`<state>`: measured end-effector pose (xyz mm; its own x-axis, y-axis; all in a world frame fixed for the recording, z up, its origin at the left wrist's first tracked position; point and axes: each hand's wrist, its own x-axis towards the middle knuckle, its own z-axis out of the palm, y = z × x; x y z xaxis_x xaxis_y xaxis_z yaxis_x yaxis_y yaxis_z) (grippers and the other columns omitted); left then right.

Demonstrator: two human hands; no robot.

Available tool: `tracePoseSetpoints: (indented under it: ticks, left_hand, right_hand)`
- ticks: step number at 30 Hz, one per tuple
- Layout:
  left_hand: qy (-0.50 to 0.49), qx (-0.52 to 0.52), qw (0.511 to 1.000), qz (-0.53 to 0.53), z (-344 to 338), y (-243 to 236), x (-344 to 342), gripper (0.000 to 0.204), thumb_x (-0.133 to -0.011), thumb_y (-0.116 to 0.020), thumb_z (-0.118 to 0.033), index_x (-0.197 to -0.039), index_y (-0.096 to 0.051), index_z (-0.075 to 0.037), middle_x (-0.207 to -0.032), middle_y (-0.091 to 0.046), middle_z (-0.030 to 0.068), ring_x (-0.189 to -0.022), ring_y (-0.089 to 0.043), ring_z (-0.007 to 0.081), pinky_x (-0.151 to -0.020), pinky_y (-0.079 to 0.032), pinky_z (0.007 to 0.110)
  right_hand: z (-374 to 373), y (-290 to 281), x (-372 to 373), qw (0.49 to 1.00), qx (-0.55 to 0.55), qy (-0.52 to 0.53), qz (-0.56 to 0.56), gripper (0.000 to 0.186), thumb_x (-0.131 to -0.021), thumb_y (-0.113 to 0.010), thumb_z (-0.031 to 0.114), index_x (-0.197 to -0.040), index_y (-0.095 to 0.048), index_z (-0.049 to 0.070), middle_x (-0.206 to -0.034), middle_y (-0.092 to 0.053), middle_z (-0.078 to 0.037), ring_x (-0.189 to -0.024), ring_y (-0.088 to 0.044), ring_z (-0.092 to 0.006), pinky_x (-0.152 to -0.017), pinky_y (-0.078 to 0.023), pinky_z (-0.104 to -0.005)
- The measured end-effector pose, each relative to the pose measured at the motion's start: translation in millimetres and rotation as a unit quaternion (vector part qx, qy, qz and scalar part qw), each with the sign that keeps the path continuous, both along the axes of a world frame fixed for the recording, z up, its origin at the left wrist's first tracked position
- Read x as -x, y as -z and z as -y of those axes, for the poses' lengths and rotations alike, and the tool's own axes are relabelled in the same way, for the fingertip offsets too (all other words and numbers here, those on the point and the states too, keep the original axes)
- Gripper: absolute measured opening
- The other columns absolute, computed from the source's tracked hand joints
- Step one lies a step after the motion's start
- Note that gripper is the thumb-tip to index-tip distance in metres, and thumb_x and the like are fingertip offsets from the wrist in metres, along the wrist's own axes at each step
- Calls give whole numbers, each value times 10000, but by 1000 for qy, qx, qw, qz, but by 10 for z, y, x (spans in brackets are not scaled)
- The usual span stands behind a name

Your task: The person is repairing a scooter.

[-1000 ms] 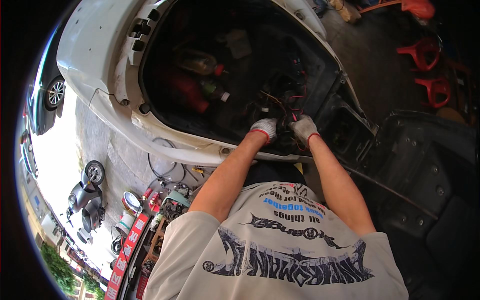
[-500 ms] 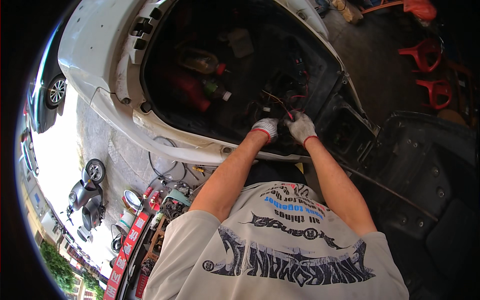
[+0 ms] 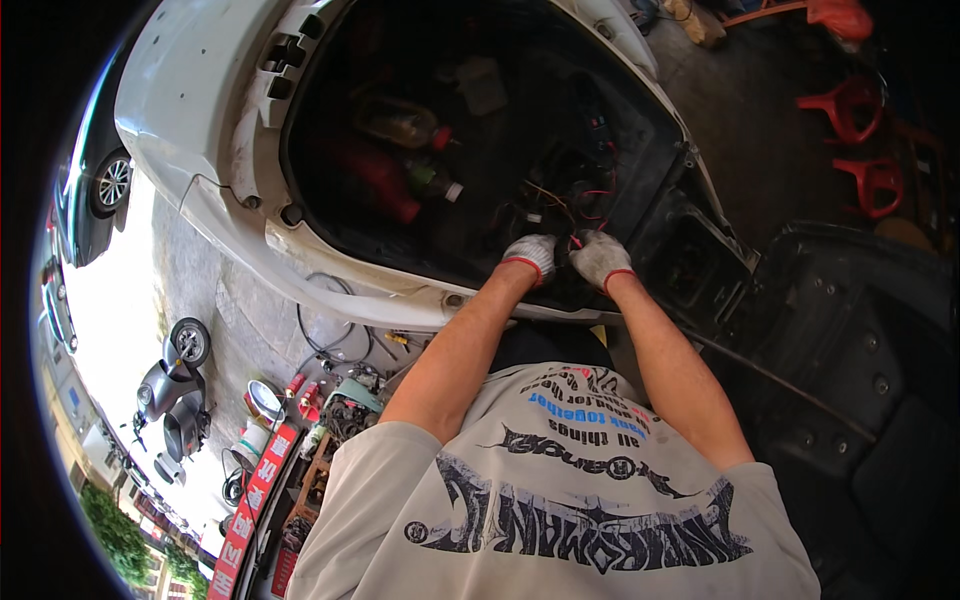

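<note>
My two hands, in whitish knit gloves with red cuffs, are side by side inside the near edge of a dark storage compartment (image 3: 480, 140) in a white scooter body (image 3: 225, 110). Curled at the fingers, my left hand (image 3: 530, 258) is closed; whatever it grips is hidden in shadow. My right hand (image 3: 602, 260) pinches a thin red wire (image 3: 576, 242) at its fingertips. Just beyond, yellow and red wires (image 3: 552, 194) run loose, with a small white connector (image 3: 534, 218) among them.
Bottles with a red cap (image 3: 441, 138) and a white cap (image 3: 453, 191) lie deeper in the compartment. The black scooter seat (image 3: 840, 340) is at right. Red plastic chairs (image 3: 850, 110) stand beyond. Tools (image 3: 398, 339), a cable (image 3: 330, 350) and a parked scooter (image 3: 178, 400) are at left.
My right hand has shifted slightly left and turned, its fingertips lower around the red wire. My left hand stays nearly in place.
</note>
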<state>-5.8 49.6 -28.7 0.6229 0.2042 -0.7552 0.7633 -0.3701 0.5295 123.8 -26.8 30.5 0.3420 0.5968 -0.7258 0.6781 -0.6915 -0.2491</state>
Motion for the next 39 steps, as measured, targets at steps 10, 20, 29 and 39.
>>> tracePoseSetpoints:
  ticks: [10, 20, 29, 39]
  left_hand:
    - [17, -8, 1000, -16, -19, -59, -9, 530, -759, -659, -320, -1230, -559, -99, -1233, -572, 186, -1157, -534, 338, -967, -450, 421]
    - [-3, 0, 1000, -5, -14, -78, -21, 500, -767, -642, -335, -1202, -578, -98, -1205, -587, 190, -1131, -551, 344, -950, -460, 426]
    - [-10, -14, 1000, 5, -52, -294, -61, 343, -814, -571, -173, -1138, -612, -70, -1179, -604, 176, -1113, -572, 334, -922, -485, 427]
    - [24, -18, 999, -10, -72, -322, -76, 426, -762, -622, -141, -1182, -577, -81, -1175, -607, 177, -1110, -572, 334, -926, -481, 427]
  right_hand:
    - [-119, -80, -19, 998, 59, 6, -30, 380, -782, -550, 292, -1074, -654, 71, -1177, -607, -176, -1130, -552, -346, -958, -445, -401]
    - [-97, 16, -56, 998, 50, -18, -40, 384, -783, -554, 294, -1068, -654, 59, -1152, -612, -192, -1108, -561, -354, -947, -451, -406]
    - [-169, -1, -55, 994, 81, -49, -48, 354, -795, -519, 222, -1075, -646, 48, -1165, -607, -189, -1105, -568, -342, -939, -454, -403]
    - [-134, 39, -39, 995, 58, -64, -51, 363, -788, -516, 215, -1096, -646, 74, -1159, -614, -182, -1103, -570, -345, -937, -454, -409]
